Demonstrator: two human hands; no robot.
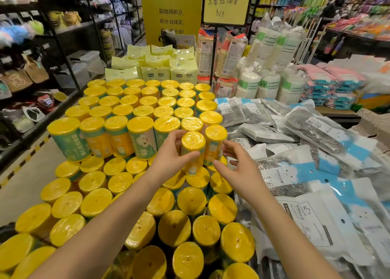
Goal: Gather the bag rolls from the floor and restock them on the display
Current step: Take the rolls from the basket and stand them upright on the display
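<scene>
The bag roll (193, 145) stands upright with its long axis vertical. Its round yellow end faces up, and a small hole marks the centre. It is a cylinder of yellow film under glossy, crinkled clear wrap, with a teal and white printed paper band around its side. It sits at the front right of the upper tier of rolls (143, 109), just beside a matching neighbour roll (215, 140). Its base is at the tops of the lower tier of rolls (118, 194), though whether it rests fully on them cannot be told.

The left hand (171, 154) grips this roll around the middle, with the thumb curled across the near side and the fingers wrapped over the far side. The right hand (239, 170) holds nothing. Its fingers are straight and spread, reaching toward the neighbour roll's lower right side, and contact cannot be made out.

Both tiers are packed with the same upright cylinders in close rows, yellow ends up. To the right, flat grey and blue plastic pouches (306, 173) holding coarse metallic scouring material lie overlapped on the surface. Behind the rolls are pale yellow-green soft packs (156, 67). Sleeves of stacked paper cups (263, 46) stand nearby, below a handwritten yellow sign (226, 2). Smooth grey floor (25, 173) with a yellow-black striped edge runs along the left.
</scene>
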